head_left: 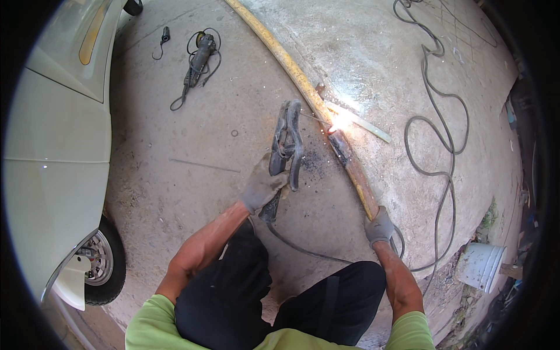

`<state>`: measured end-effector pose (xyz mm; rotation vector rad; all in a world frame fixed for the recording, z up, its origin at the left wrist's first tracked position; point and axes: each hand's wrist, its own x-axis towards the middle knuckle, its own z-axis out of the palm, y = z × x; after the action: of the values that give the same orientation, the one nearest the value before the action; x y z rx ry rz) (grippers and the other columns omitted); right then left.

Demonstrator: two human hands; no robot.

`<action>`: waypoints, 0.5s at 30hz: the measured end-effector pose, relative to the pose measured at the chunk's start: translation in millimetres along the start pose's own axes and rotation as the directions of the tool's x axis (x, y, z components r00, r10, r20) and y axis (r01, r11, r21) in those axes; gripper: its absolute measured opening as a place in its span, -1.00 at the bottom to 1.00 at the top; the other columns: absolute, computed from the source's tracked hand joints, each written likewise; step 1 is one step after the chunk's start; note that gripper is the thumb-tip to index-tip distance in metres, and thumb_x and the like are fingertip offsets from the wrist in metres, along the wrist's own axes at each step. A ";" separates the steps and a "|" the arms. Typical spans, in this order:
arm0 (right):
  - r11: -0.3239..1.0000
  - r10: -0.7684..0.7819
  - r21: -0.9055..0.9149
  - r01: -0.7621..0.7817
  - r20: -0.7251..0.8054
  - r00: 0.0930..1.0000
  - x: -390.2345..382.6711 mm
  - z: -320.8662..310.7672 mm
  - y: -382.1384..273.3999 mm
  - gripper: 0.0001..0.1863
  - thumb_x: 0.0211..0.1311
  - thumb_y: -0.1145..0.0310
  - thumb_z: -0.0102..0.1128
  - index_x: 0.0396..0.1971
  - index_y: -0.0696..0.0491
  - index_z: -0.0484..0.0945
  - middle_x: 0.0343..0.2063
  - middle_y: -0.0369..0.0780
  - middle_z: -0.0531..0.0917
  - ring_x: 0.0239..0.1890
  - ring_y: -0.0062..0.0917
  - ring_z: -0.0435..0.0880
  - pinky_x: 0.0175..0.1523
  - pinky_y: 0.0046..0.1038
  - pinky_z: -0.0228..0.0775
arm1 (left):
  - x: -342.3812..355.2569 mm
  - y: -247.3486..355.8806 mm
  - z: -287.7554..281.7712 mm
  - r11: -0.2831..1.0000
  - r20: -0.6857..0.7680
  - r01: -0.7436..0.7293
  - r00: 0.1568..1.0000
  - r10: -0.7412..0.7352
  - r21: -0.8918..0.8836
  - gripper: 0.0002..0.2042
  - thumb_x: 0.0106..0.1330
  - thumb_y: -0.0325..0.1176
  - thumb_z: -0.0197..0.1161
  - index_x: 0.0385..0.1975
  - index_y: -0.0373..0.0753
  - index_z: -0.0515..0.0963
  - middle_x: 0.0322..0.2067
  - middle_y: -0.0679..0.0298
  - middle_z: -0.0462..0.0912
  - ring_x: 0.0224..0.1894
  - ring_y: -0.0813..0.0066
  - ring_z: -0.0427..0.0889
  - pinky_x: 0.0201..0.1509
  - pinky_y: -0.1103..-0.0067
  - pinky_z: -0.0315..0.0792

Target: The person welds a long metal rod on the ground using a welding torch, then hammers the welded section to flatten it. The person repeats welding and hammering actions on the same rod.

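My left hand (263, 185), in a grey glove, is closed round a black welding electrode holder (286, 140). A thin welding rod (312, 117) sticks out of its jaws to the right, its tip at a bright arc (338, 122) on the pipe. Sparks scatter about that spot. My gloved right hand (380, 226) grips the near end of a long yellow metal pipe (280, 55), which runs away to the far left. Close to the arc the pipe is dark and scorched (340, 146). A flat pale metal bar (364, 124) lies under the pipe there, partly hidden by glare.
A white car (58, 128) with its wheel (105, 262) stands at left. On the concrete floor lie an angle grinder (200, 59) with coiled cord, a loose thin rod (204, 165) and a small ring (234, 133). A dark cable (449, 146) winds along the right, near a white bucket (480, 266).
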<state>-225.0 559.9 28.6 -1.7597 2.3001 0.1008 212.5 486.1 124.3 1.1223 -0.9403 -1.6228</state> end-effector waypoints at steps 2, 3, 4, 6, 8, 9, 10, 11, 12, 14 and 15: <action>1.000 -0.011 -0.003 0.011 -0.003 1.000 -0.8 -0.5 0.0 -0.40 0.19 0.12 0.48 0.14 0.10 0.51 -0.12 0.08 0.77 -0.08 0.07 0.79 0.02 0.02 0.64 | -0.7 -3.8 -1.8 1.000 0.000 -0.008 1.000 0.008 -0.013 -0.57 0.43 -0.56 0.25 0.26 -0.39 0.33 -0.35 0.21 0.64 -0.49 0.47 0.64 -0.45 0.48 0.56; 1.000 -0.011 0.000 0.011 -0.001 1.000 -0.8 -0.6 0.1 -0.40 0.19 0.12 0.48 0.14 0.10 0.51 -0.12 0.08 0.77 -0.09 0.07 0.79 0.02 0.02 0.64 | -0.7 -7.3 -3.2 1.000 -0.006 -0.013 1.000 0.013 -0.013 -0.56 0.43 -0.56 0.25 0.26 -0.40 0.33 -0.35 0.21 0.64 -0.49 0.48 0.64 -0.45 0.48 0.56; 1.000 -0.011 0.002 0.011 0.000 1.000 -0.8 -0.5 0.0 -0.40 0.19 0.11 0.48 0.14 0.10 0.51 -0.12 0.08 0.77 -0.09 0.07 0.79 0.01 0.02 0.64 | -1.0 -7.5 -3.1 1.000 -0.011 -0.019 1.000 0.019 -0.013 -0.56 0.43 -0.56 0.25 0.26 -0.40 0.33 -0.35 0.21 0.63 -0.49 0.48 0.64 -0.45 0.48 0.56; 1.000 -0.011 0.002 0.011 -0.002 1.000 -0.5 0.4 0.6 -0.40 0.19 0.11 0.48 0.13 0.10 0.51 -0.13 0.09 0.77 -0.11 0.08 0.79 0.00 0.03 0.64 | -1.1 -8.2 -1.5 0.998 -0.007 -0.042 0.999 0.042 -0.055 -0.57 0.42 -0.56 0.24 0.25 -0.39 0.34 -0.35 0.21 0.63 -0.50 0.48 0.64 -0.45 0.48 0.57; 1.000 -0.012 -0.003 0.012 -0.008 1.000 0.3 1.2 1.3 -0.41 0.19 0.10 0.49 0.12 0.10 0.51 -0.14 0.09 0.77 -0.11 0.09 0.79 0.00 0.04 0.64 | -0.4 -7.7 -1.2 0.998 -0.003 -0.043 0.999 0.043 -0.039 -0.57 0.42 -0.55 0.24 0.25 -0.39 0.34 -0.35 0.21 0.63 -0.50 0.48 0.64 -0.45 0.49 0.57; 1.000 -0.021 -0.010 0.021 -0.016 1.000 -0.4 1.7 1.6 -0.41 0.18 0.13 0.48 0.12 0.10 0.50 -0.15 0.08 0.77 -0.12 0.07 0.80 -0.01 0.02 0.65 | 0.5 -7.3 -2.4 0.999 -0.001 -0.033 0.999 0.033 -0.001 -0.57 0.42 -0.55 0.24 0.25 -0.38 0.34 -0.35 0.21 0.63 -0.50 0.48 0.64 -0.45 0.49 0.57; 0.999 -0.032 -0.016 0.031 -0.025 0.999 -1.2 1.1 0.3 -0.42 0.17 0.15 0.48 0.12 0.10 0.50 -0.16 0.08 0.77 -0.13 0.05 0.80 -0.02 0.00 0.66 | 0.9 -6.6 -3.5 0.999 0.000 -0.024 1.000 0.024 0.037 -0.58 0.42 -0.54 0.24 0.25 -0.38 0.34 -0.35 0.21 0.63 -0.50 0.48 0.64 -0.45 0.49 0.57; 0.999 -0.042 -0.022 0.041 -0.034 0.999 -1.5 0.7 -0.5 -0.42 0.16 0.18 0.48 0.12 0.10 0.50 -0.17 0.07 0.77 -0.14 0.03 0.81 -0.02 -0.01 0.67 | 0.3 -7.9 -4.7 0.999 0.003 -0.031 1.000 0.031 0.032 -0.57 0.42 -0.54 0.24 0.25 -0.37 0.35 -0.36 0.21 0.62 -0.50 0.48 0.64 -0.45 0.49 0.57; 0.999 -0.041 -0.013 0.041 -0.028 0.999 -1.3 1.2 -0.2 -0.41 0.17 0.15 0.48 0.12 0.10 0.50 -0.16 0.08 0.77 -0.13 0.05 0.80 -0.02 0.01 0.66 | -0.5 -10.5 -6.2 0.999 0.006 -0.037 0.999 0.037 0.027 -0.57 0.42 -0.54 0.25 0.25 -0.37 0.35 -0.36 0.21 0.62 -0.50 0.48 0.64 -0.45 0.49 0.58; 0.999 -0.034 0.004 0.034 -0.016 0.999 -1.7 1.7 1.9 -0.40 0.20 0.08 0.49 0.12 0.10 0.50 -0.14 0.09 0.76 -0.12 0.10 0.79 -0.02 0.04 0.64 | -0.8 -9.1 -5.5 0.999 0.004 -0.025 1.000 0.025 0.028 -0.57 0.42 -0.53 0.25 0.25 -0.37 0.35 -0.36 0.22 0.62 -0.50 0.48 0.64 -0.45 0.49 0.58; 1.000 -0.031 0.003 0.031 -0.011 0.999 -1.8 1.9 3.0 -0.39 0.21 0.07 0.49 0.13 0.10 0.50 -0.14 0.10 0.76 -0.12 0.10 0.79 -0.02 0.04 0.64 | -0.8 -7.8 -5.3 0.999 -0.003 -0.007 1.000 0.008 0.035 -0.57 0.43 -0.52 0.25 0.26 -0.36 0.35 -0.36 0.22 0.62 -0.50 0.48 0.64 -0.45 0.49 0.58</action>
<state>-227.2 562.8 26.9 -1.7977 2.2782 0.0828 215.7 488.6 115.7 1.1434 -0.9725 -1.6035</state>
